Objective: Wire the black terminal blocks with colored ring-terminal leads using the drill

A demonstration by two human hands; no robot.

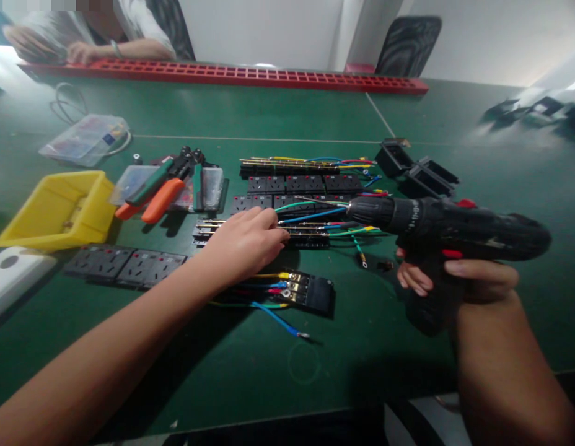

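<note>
My right hand [459, 275] is wrapped round the grip of a black power drill [455, 226], whose bit points left over the wires. My left hand [250, 238] has its fingers curled over a black strip with brass bars [310, 232]; what its fingertips hold is hidden. Below that hand, a black terminal end [315, 294] carries yellow, blue and red wires, and a loose blue wire [278, 319] with a metal lug lies beside it. Rows of black socket strips [306, 184] lie behind, with another brass-barred strip [292, 166] farthest back.
At the left are a yellow bin [55, 210], orange-and-green-handled pliers [164, 186] on a clear case, and another clear case [85, 139]. Black housings [427, 176] lie back right. A red slotted rail [232, 74] crosses the far side, where a person sits.
</note>
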